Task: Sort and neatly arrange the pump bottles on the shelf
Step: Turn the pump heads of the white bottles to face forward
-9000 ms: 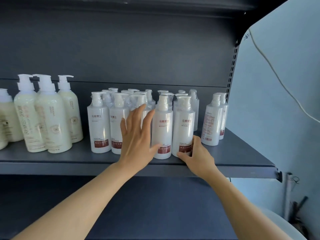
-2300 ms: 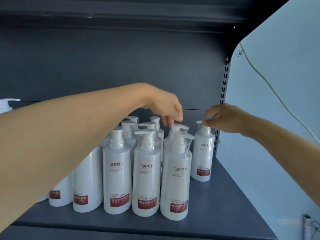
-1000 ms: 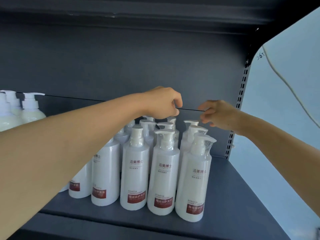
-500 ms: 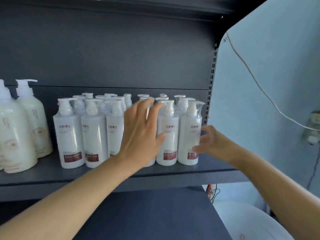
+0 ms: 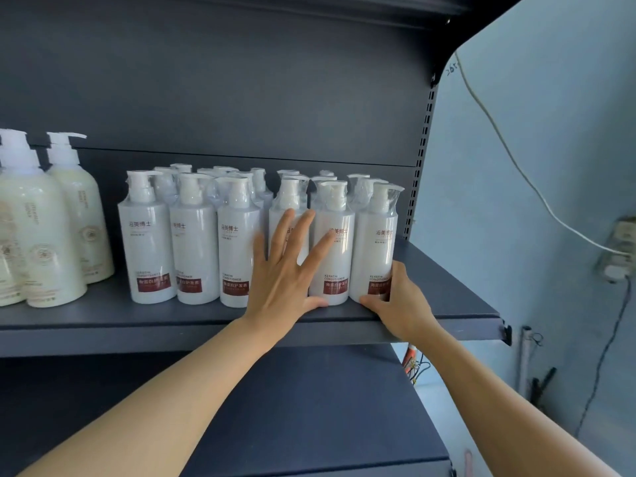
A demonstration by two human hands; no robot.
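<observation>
White plastic pump bottles with maroon labels (image 5: 332, 242) stand upright in rows on the dark grey metal shelf (image 5: 447, 294), at 12 o'clock from the flat, spread-fingered left hand (image 5: 285, 270), while the right hand (image 5: 395, 301) cups the rightmost bottle's base.

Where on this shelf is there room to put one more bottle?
Bare shelf lies right of the white bottles, beside the right hand. A narrower gap separates them from the cream bottles. The white group is tightly packed; the left hand presses its front.
</observation>
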